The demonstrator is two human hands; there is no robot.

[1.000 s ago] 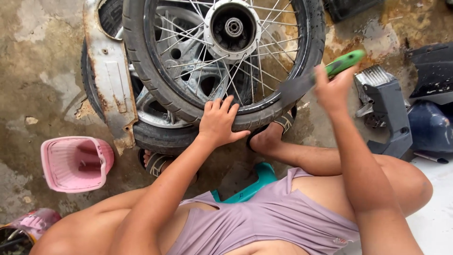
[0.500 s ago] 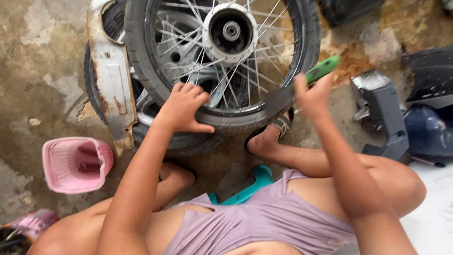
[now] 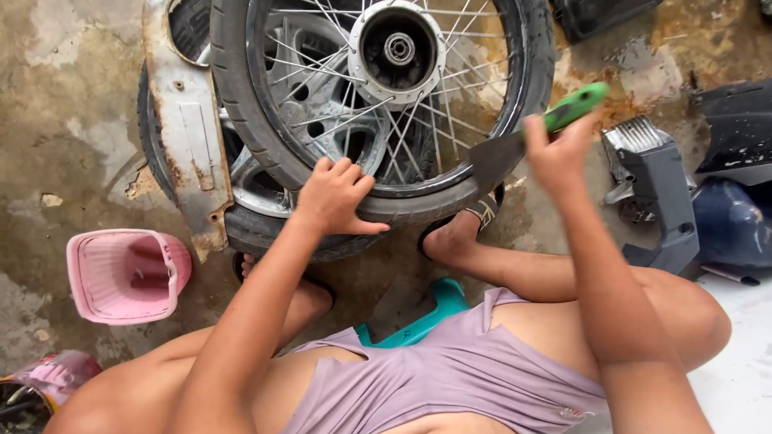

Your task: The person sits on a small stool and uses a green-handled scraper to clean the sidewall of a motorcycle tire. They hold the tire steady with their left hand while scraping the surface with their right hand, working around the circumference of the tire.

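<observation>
Head view, looking straight down: the left hand lies palm-down on the black rubber tyre of a spoked wheel, fingers spread over the tread and thumb hooked along its near edge. The right hand is closed round the bright green plastic handle of a knife, whose dull grey blade points at the tyre's sidewall, its tip just beside the rubber (whether it touches, I cannot tell). Thin metal spokes run from the round hub to the rim. Under the wheel lies a second tyre with a cast grey wheel, and a rusty, flaking metal mudguard along the left. A ribbed pink plastic basket rests on the stained concrete floor; grey and dark blue plastic body panels lie at right.
</observation>
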